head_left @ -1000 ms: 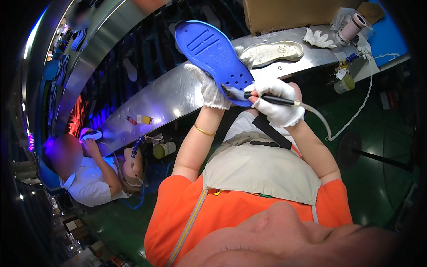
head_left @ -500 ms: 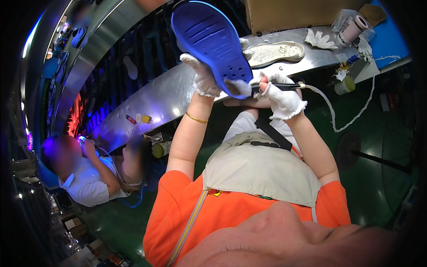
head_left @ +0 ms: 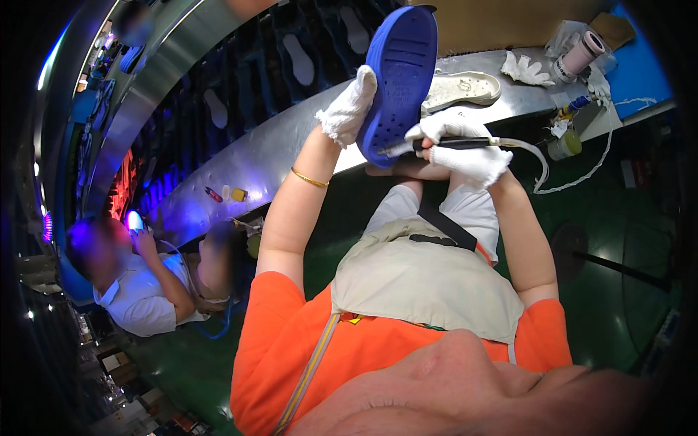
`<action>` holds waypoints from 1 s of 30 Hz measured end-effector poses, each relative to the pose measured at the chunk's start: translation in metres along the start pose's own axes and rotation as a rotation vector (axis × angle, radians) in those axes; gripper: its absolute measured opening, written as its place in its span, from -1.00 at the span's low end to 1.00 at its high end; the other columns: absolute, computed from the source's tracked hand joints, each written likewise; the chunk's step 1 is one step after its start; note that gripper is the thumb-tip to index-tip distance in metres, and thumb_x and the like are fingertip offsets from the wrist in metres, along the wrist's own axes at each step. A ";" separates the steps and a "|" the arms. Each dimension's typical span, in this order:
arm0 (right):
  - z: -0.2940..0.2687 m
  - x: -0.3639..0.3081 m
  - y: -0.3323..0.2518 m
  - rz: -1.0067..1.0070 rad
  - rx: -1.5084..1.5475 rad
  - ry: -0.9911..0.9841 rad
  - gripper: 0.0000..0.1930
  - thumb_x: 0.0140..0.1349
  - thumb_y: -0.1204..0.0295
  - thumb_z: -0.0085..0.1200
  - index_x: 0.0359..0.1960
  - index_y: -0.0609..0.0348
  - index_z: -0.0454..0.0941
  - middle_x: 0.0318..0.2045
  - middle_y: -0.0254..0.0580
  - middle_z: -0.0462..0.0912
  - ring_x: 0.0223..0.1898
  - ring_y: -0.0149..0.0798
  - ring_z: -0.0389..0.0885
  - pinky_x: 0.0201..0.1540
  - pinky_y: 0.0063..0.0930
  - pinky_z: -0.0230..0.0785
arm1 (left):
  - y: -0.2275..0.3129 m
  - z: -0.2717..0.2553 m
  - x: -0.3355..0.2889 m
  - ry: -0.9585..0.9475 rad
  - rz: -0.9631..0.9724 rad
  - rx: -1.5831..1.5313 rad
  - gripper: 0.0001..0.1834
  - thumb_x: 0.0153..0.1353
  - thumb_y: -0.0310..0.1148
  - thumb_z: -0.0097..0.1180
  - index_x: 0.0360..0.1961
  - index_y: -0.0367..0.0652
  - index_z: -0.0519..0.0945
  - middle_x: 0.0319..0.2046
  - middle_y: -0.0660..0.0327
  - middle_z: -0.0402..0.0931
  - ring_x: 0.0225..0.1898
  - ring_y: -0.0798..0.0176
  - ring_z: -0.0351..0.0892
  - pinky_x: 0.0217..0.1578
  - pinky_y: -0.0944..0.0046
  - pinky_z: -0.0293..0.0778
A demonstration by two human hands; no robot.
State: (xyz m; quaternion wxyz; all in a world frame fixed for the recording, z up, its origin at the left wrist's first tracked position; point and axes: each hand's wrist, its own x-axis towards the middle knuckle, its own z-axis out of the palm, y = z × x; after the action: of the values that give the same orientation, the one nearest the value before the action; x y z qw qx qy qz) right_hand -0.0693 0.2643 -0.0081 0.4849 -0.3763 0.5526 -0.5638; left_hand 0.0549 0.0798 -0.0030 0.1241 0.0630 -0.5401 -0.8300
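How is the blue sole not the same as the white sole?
The blue sole is held up in the left hand; the white sole lies on the bench. The blue sole has a brush at its lower end; the white sole has none. Both are long and foot-shaped.

Green floor (head_left: 596,312) — glossy, metal bench (head_left: 251,171)

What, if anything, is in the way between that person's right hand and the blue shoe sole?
Nothing visible is in the way: only the brush held by the right hand reaches across, its tip at the lower end of the blue shoe sole.
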 end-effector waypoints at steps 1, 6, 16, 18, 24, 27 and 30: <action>0.002 0.000 -0.001 -0.020 -0.078 -0.019 -0.88 -0.03 0.52 0.10 -0.40 0.15 0.53 -0.35 -0.32 0.58 -0.27 -0.37 0.54 -0.12 -0.50 0.39 | 0.000 0.001 0.001 0.058 -0.036 0.038 0.07 -0.21 0.49 -0.09 0.11 -0.24 0.34 -0.14 -0.02 0.52 -0.20 0.17 0.60 -0.21 0.22 0.59; 0.001 -0.001 -0.005 -0.140 -0.361 -0.146 -0.82 0.04 0.33 0.05 -0.30 0.00 0.53 -0.26 -0.45 0.59 -0.19 -0.35 0.53 -0.02 -0.49 0.33 | 0.008 -0.001 0.003 0.185 -0.192 0.044 -0.12 -0.01 0.38 -0.07 0.05 -0.22 0.39 -0.25 0.06 0.54 -0.30 0.24 0.59 -0.29 0.28 0.57; 0.002 0.009 -0.010 -0.287 -0.655 -0.051 -0.90 -0.02 0.59 0.08 -0.44 0.18 0.47 -0.44 -0.31 0.54 -0.35 -0.45 0.50 -0.20 -0.56 0.39 | 0.016 0.002 0.005 0.254 -0.315 -0.014 -0.23 0.06 0.33 -0.05 -0.03 -0.19 0.47 -0.33 0.10 0.54 -0.42 0.25 0.57 -0.39 0.30 0.55; -0.003 0.008 -0.018 -0.286 -0.606 -0.139 -0.90 -0.04 0.60 0.07 -0.45 0.16 0.46 -0.45 -0.33 0.53 -0.37 -0.46 0.48 -0.22 -0.57 0.38 | 0.012 -0.001 0.006 0.256 -0.301 0.006 -0.23 0.07 0.33 -0.06 -0.02 -0.19 0.46 -0.32 0.10 0.53 -0.42 0.26 0.56 -0.39 0.30 0.56; 0.002 0.013 -0.040 -0.408 -0.817 -0.039 -0.89 -0.09 0.56 0.07 -0.46 0.13 0.49 -0.47 -0.34 0.55 -0.33 -0.43 0.49 -0.18 -0.53 0.36 | 0.017 0.006 0.005 0.253 -0.223 -0.056 -0.25 0.14 0.27 -0.10 0.06 -0.20 0.41 -0.27 0.10 0.53 -0.38 0.27 0.56 -0.38 0.30 0.56; -0.004 0.009 -0.035 -0.408 -0.839 -0.063 -0.87 -0.10 0.56 0.10 -0.45 0.13 0.49 -0.45 -0.35 0.56 -0.33 -0.43 0.50 -0.16 -0.54 0.36 | 0.016 -0.005 -0.001 0.271 -0.228 0.039 -0.25 0.14 0.27 -0.11 0.07 -0.19 0.41 -0.22 0.09 0.52 -0.31 0.27 0.56 -0.35 0.30 0.57; -0.019 0.004 -0.034 -0.313 -0.491 -0.088 -0.84 -0.06 0.63 0.11 -0.41 0.16 0.49 -0.43 -0.35 0.55 -0.34 -0.48 0.50 -0.20 -0.59 0.38 | 0.015 -0.010 -0.007 0.320 0.096 -0.123 -0.18 0.09 0.33 -0.15 0.12 -0.19 0.34 -0.13 0.08 0.49 -0.17 0.22 0.54 -0.18 0.23 0.54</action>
State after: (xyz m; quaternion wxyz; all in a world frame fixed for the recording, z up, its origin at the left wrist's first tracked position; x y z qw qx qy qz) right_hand -0.0928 0.2630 0.0227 0.3099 -0.5870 0.5864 -0.4643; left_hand 0.0665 0.0669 0.0065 0.2516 0.1607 -0.4643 -0.8339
